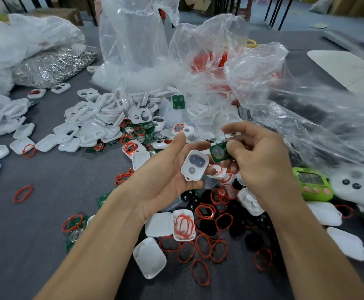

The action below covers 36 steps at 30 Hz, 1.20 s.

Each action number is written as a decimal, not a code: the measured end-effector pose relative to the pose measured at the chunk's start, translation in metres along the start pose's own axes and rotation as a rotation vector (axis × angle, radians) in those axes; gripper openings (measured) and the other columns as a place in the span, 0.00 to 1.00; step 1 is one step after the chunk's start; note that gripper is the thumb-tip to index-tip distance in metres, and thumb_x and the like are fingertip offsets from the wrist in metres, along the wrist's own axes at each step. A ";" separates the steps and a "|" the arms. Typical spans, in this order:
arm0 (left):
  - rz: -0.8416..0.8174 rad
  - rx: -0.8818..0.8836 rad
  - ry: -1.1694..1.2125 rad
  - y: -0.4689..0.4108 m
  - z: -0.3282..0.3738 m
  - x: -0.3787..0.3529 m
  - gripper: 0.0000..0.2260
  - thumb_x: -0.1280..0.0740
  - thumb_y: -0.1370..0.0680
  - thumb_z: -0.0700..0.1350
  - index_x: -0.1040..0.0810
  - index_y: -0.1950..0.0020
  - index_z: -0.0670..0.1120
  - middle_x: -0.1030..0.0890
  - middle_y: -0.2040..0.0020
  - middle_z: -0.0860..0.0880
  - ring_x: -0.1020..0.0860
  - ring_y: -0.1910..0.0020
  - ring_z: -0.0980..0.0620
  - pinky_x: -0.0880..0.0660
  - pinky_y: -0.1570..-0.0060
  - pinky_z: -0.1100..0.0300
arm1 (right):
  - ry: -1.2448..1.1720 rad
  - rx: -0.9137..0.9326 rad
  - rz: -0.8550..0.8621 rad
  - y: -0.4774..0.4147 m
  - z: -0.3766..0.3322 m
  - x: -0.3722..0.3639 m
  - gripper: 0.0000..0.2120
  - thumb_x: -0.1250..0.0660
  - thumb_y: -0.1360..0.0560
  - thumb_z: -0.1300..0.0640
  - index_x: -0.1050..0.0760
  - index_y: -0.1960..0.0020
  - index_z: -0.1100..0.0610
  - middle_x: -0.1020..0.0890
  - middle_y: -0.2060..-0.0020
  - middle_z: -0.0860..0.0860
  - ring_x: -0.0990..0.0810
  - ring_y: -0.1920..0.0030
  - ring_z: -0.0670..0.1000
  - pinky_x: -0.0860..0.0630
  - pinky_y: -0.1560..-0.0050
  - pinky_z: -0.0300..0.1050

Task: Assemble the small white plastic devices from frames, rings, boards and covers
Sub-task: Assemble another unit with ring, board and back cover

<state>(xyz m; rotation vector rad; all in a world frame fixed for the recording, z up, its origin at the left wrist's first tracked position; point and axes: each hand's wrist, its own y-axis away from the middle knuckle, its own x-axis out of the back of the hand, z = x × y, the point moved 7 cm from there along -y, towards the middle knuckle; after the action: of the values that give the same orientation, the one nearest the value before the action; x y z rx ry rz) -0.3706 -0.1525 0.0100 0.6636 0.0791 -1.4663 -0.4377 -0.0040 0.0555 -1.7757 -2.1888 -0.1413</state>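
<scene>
Left hand (168, 178), palm up, cradles a white rounded plastic frame (195, 166) on its curled fingers, thumb raised clear. The frame's hollow inner side, with its two dark openings, faces up, presumably so that a part can be dropped in. Right hand (263, 163) pinches a small green circuit board (218, 151) between thumb and forefinger, just beside the frame's upper edge and tilted toward it. The step in hand appears to be seating the board in the frame; the two are close, but whether they touch cannot be told. Both hands work above the grey cloth-covered table (47, 224), over the densest part of the stock, so that each component lies within reach. Below the wrists lie loose red rubber rings (202, 245) among black round parts (209, 227), and a white plastic cover (184, 226) lies open side up with several rings in it. Beyond the hands is a heap of white frames (103, 113), with more boards at its near edge. Crumpled clear plastic bags (133, 40) stand behind, apparently the supply sacks. A bright green handheld gadget (313, 185) lies to the right.
</scene>
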 end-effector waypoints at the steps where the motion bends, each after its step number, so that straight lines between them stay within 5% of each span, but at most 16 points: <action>1: -0.001 0.000 0.008 0.000 0.000 0.000 0.31 0.50 0.17 0.63 0.27 0.27 0.42 0.20 0.35 0.39 0.26 0.43 0.42 0.28 0.51 0.53 | 0.056 0.025 0.044 0.000 -0.001 0.004 0.13 0.31 0.22 0.65 0.19 0.50 0.47 0.14 0.64 0.48 0.17 0.71 0.49 0.20 0.67 0.47; 8: -0.020 0.000 0.026 0.002 0.001 -0.002 0.30 0.50 0.16 0.62 0.26 0.28 0.40 0.19 0.45 0.43 0.21 0.46 0.43 0.23 0.56 0.56 | 0.140 0.031 0.145 0.000 -0.001 0.010 0.07 0.21 0.28 0.59 0.17 0.57 0.49 0.14 0.67 0.43 0.16 0.72 0.44 0.20 0.69 0.39; 12: -0.033 0.001 0.054 0.001 0.001 -0.001 0.31 0.50 0.16 0.62 0.27 0.28 0.39 0.18 0.47 0.43 0.21 0.47 0.44 0.21 0.56 0.56 | 0.089 -0.054 0.092 -0.001 0.009 0.007 0.03 0.23 0.26 0.54 0.15 0.58 0.49 0.14 0.68 0.46 0.14 0.69 0.49 0.16 0.63 0.49; 18: -0.031 0.000 0.074 -0.002 -0.001 0.002 0.30 0.49 0.16 0.62 0.25 0.29 0.40 0.19 0.40 0.40 0.22 0.41 0.43 0.24 0.47 0.51 | -0.026 -0.136 0.063 -0.005 0.018 0.006 0.12 0.24 0.27 0.60 0.14 0.62 0.44 0.17 0.73 0.51 0.21 0.75 0.47 0.25 0.70 0.43; 23: -0.045 -0.001 0.057 -0.004 -0.002 0.002 0.28 0.48 0.17 0.62 0.24 0.32 0.43 0.17 0.38 0.42 0.21 0.39 0.44 0.22 0.46 0.52 | -0.208 -0.065 0.040 -0.005 0.003 0.009 0.14 0.24 0.26 0.63 0.13 0.64 0.46 0.13 0.66 0.48 0.15 0.65 0.44 0.21 0.63 0.35; 28: -0.112 -0.001 0.033 -0.005 -0.004 -0.005 0.29 0.50 0.18 0.62 0.25 0.30 0.44 0.17 0.40 0.44 0.17 0.44 0.47 0.18 0.47 0.53 | -0.050 0.000 -0.111 0.004 -0.002 -0.015 0.07 0.25 0.27 0.57 0.14 0.60 0.46 0.14 0.67 0.48 0.19 0.75 0.49 0.23 0.76 0.45; 30: -0.131 -0.003 0.023 -0.005 -0.005 -0.007 0.30 0.48 0.20 0.63 0.25 0.30 0.44 0.17 0.39 0.45 0.17 0.43 0.48 0.20 0.40 0.50 | 0.021 0.028 -0.132 0.007 -0.001 -0.023 0.03 0.27 0.30 0.51 0.15 0.59 0.43 0.14 0.66 0.47 0.19 0.73 0.45 0.21 0.70 0.43; 33: -0.158 -0.008 0.012 -0.006 -0.006 -0.008 0.30 0.46 0.21 0.63 0.25 0.30 0.44 0.17 0.37 0.43 0.18 0.39 0.46 0.27 0.31 0.42 | 0.052 0.023 -0.138 0.007 0.002 -0.028 0.04 0.28 0.30 0.49 0.15 0.58 0.43 0.13 0.63 0.44 0.14 0.61 0.48 0.16 0.54 0.53; 36: -0.177 -0.008 0.021 -0.007 -0.007 -0.008 0.31 0.46 0.22 0.63 0.24 0.30 0.43 0.18 0.36 0.43 0.20 0.38 0.46 0.31 0.28 0.39 | 0.087 0.055 -0.126 0.008 0.002 -0.029 0.05 0.26 0.28 0.52 0.15 0.58 0.41 0.14 0.65 0.40 0.15 0.63 0.42 0.18 0.58 0.46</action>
<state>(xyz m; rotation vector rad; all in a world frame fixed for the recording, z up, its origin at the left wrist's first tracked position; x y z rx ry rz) -0.3759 -0.1415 0.0051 0.6787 0.1635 -1.6277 -0.4252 -0.0287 0.0433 -1.5726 -2.2199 -0.1819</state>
